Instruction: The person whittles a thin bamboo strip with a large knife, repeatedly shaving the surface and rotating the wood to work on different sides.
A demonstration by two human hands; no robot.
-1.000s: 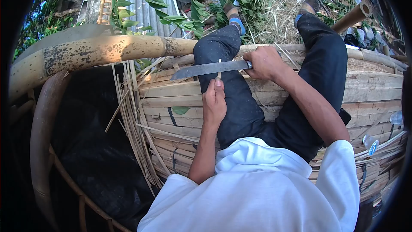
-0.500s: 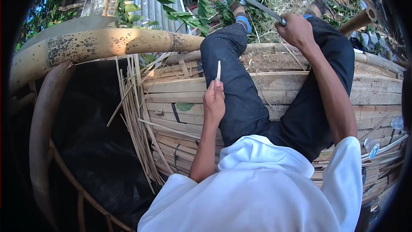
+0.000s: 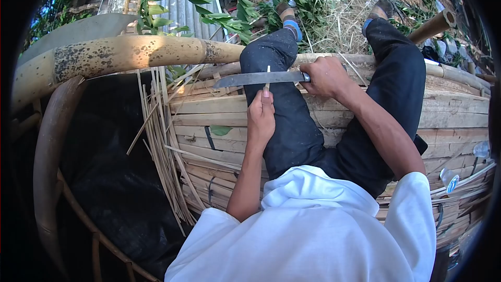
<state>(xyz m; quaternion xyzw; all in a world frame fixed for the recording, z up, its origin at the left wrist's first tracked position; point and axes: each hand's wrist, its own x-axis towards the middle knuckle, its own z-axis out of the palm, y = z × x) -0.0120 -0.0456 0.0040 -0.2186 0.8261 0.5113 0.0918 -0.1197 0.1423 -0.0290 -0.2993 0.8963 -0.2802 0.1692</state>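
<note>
On a bed of slats (image 3: 454, 120), a seated person (image 3: 308, 230) clenches a knife (image 3: 240, 80) in the right hand (image 3: 326, 75), its blade across a thin stick (image 3: 269, 68) pinched in the left hand (image 3: 260, 117) above the left leg (image 3: 289, 130). The stick appears partly pared; how much shaving is left cannot be told.

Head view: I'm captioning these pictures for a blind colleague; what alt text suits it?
The right hand holds a long knife across a thin stick that the left hand grips, above dark trousers. Beneath are pale slats, with loose strips to the left and a white shirt in the foreground.
</note>
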